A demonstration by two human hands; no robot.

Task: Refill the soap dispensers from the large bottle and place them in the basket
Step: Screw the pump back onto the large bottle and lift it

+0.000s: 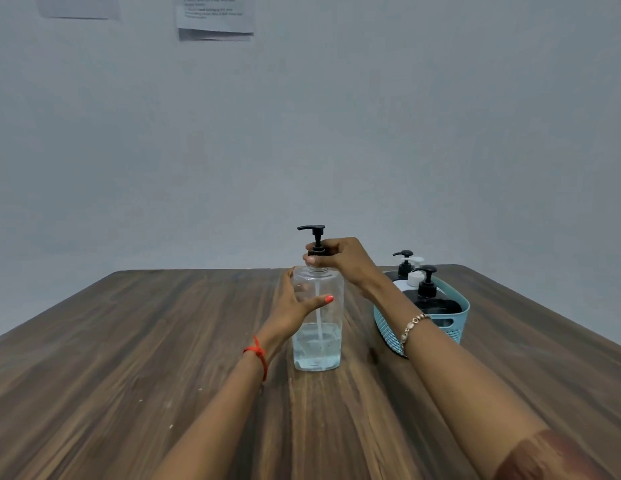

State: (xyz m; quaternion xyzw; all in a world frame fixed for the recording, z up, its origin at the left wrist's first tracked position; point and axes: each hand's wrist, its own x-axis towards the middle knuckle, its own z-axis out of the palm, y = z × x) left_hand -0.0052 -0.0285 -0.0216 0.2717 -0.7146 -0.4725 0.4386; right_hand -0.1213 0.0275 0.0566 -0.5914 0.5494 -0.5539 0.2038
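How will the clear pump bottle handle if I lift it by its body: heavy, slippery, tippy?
Probably light for its size: the clear bottle shows liquid only in its lower part. Tall and narrow, it could tip if pushed high up. Its smooth wall may be slippery; the left hand wraps the body, the right hand grips the pump collar.

That white paper sheet [215,15] runs off the top edge, print too blurry to read. Your right forearm [451,368] hides a corner of the teal mesh basket [456,329]; black pump dispensers [427,289] mostly cover the white pump dispenser [414,278].
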